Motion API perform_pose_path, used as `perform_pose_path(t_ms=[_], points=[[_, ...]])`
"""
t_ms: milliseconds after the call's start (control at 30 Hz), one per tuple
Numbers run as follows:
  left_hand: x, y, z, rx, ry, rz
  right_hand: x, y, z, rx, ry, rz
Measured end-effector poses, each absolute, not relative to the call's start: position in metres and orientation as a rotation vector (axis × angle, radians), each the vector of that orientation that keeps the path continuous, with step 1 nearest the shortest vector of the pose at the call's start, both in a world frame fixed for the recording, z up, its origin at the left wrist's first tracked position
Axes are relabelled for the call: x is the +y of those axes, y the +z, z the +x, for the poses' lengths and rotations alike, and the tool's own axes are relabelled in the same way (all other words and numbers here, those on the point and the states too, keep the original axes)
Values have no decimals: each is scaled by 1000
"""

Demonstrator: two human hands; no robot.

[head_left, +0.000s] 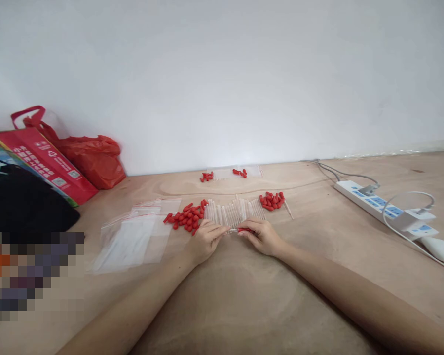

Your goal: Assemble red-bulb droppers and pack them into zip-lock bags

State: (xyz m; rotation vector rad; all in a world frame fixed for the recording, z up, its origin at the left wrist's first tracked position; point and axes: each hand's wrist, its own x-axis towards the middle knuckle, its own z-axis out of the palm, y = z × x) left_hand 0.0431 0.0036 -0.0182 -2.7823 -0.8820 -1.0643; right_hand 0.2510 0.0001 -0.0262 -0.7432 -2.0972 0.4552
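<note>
My left hand (204,241) and my right hand (262,236) meet on the wooden table (244,296), fingers pinched together. Between them lies a thin clear tube (232,230) held by the left fingers, and the right fingers pinch a small red cap (244,230) at its end. Just beyond the hands is a row of several clear tubes (234,212). A heap of red caps (187,217) lies to its left and a smaller heap of red caps (272,200) to its right.
Clear zip bags (133,236) lie at the left. Two small bags with red caps (227,173) sit by the wall. A red carton (46,160), a red plastic bag (96,158) and a dark item stand far left. A white power strip (385,207) with cables is at right.
</note>
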Motion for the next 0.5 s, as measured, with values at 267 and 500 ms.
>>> perform_pose_path(t_ms=[267, 500], points=[[-1, -14, 45, -857, -978, -2816, -1, -29, 253, -2106, 404, -693], [-5, -15, 47, -798, -951, -2747, -2, -27, 252, -2151, 331, -663]])
